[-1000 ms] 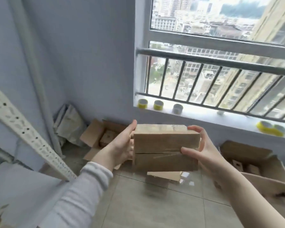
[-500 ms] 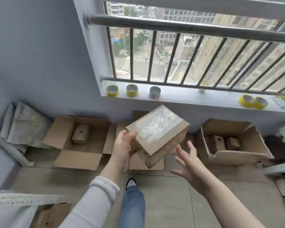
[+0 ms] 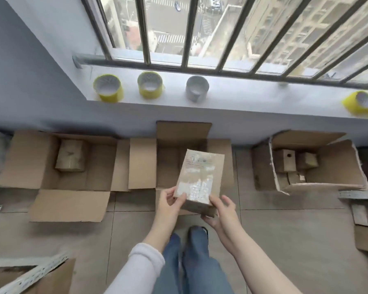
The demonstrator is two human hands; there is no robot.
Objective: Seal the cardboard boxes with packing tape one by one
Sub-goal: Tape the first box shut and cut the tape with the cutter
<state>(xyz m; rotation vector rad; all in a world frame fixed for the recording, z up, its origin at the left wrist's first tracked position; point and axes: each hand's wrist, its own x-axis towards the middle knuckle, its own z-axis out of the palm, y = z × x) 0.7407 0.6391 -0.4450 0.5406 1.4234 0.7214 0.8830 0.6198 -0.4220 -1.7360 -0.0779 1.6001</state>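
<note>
I hold a small taped cardboard box [image 3: 200,177] lengthwise over the open middle carton [image 3: 183,132] on the floor. My left hand [image 3: 170,202] grips its near left corner, and my right hand [image 3: 221,211] cups its near right corner from below. Shiny tape covers the box's top face. Tape rolls stand on the window sill: two yellow ones [image 3: 108,88] [image 3: 150,84] and a grey one [image 3: 197,88] at the left, and another yellow roll [image 3: 361,103] at the far right.
An open carton [image 3: 40,164] at the left holds one small box [image 3: 71,155]. A torn carton [image 3: 336,164] at the right holds small boxes [image 3: 286,160]. My legs and shoe [image 3: 197,232] stand below the hands. A metal shelf rail [image 3: 30,274] lies at the bottom left.
The view tilted down to the floor. The box came down from chest height and turned lengthwise, and my right hand, which had let go, took hold of it again.
</note>
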